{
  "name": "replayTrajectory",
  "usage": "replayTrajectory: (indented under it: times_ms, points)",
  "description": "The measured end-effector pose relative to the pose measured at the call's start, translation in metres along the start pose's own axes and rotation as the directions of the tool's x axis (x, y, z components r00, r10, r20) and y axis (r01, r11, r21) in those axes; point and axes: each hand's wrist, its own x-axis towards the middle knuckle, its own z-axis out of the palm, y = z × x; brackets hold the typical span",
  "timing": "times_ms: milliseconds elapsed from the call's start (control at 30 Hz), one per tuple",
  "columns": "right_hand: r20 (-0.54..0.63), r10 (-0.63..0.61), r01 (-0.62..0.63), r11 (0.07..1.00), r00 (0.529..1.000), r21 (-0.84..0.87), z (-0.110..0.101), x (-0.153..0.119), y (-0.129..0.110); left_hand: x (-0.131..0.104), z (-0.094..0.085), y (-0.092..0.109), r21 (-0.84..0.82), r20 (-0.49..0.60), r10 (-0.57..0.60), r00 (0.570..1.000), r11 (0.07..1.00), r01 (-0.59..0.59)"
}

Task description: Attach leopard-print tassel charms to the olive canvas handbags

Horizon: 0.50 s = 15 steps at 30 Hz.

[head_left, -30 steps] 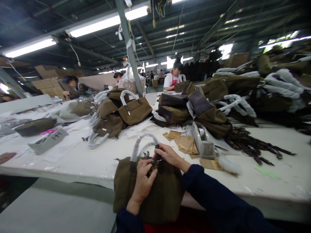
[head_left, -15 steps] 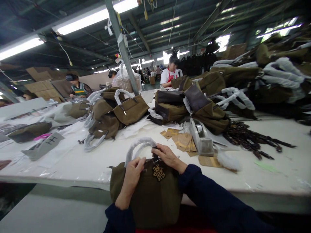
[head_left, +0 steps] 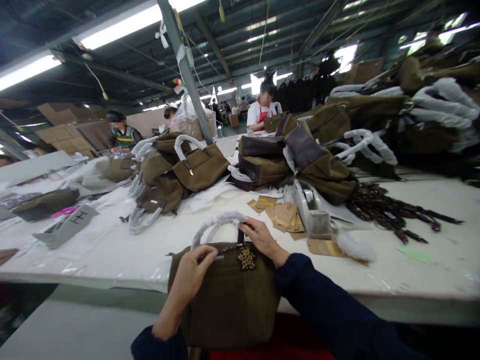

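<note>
An olive-green handbag [head_left: 228, 305] stands upright at the table's front edge, its looped handles [head_left: 219, 220] wrapped in white material. My right hand [head_left: 262, 240] pinches the dark lower end of a handle on the right side. A leopard-print charm [head_left: 246, 258] hangs just below those fingers against the bag's front. My left hand [head_left: 193, 272] is closed in a pinch at the bag's top edge. From its fingertips a thin dark strap [head_left: 229, 247] appears to run towards the charm. The fingers partly hide that strap's end.
More olive handbags [head_left: 202, 167] are heaped behind, with a taller pile [head_left: 375, 117] at right. A tape dispenser [head_left: 313, 212], brown tags [head_left: 287, 215] and a bundle of dark straps [head_left: 390, 210] lie on the white table [head_left: 123, 257]. Several people work further back.
My left hand has moved left and slightly down from the handle base, along the bag's top edge. The charm has shifted slightly up and turned. My right hand stays at the handle.
</note>
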Motion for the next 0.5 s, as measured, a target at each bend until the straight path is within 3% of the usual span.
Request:
replayTrajectory:
  times_ms: [167, 333, 400, 500]
  points:
    - [-0.027, 0.064, -0.068, 0.971, 0.998, -0.228, 0.014, 0.004, 0.005, -0.029, 0.041, 0.011, -0.042, 0.14, -0.062, 0.988, 0.997, 0.068]
    - [-0.08, -0.006, -0.024, 0.931, 0.997, -0.365, 0.011, -0.006, -0.006, -0.027, 0.076, 0.003, 0.051, -0.083, -0.151, 0.985, 0.987, 0.155]
    - [-0.084, -0.076, 0.034, 0.907, 0.994, -0.42, 0.005, -0.021, -0.015, -0.025, 0.08, 0.002, 0.1, -0.108, -0.155, 0.982, 0.981, 0.166]
    - [0.029, -0.09, 0.091, 0.832, 0.996, -0.547, -0.002, -0.053, -0.026, -0.023, 0.08, 0.003, 0.093, -0.101, -0.142, 0.985, 0.984, 0.152]
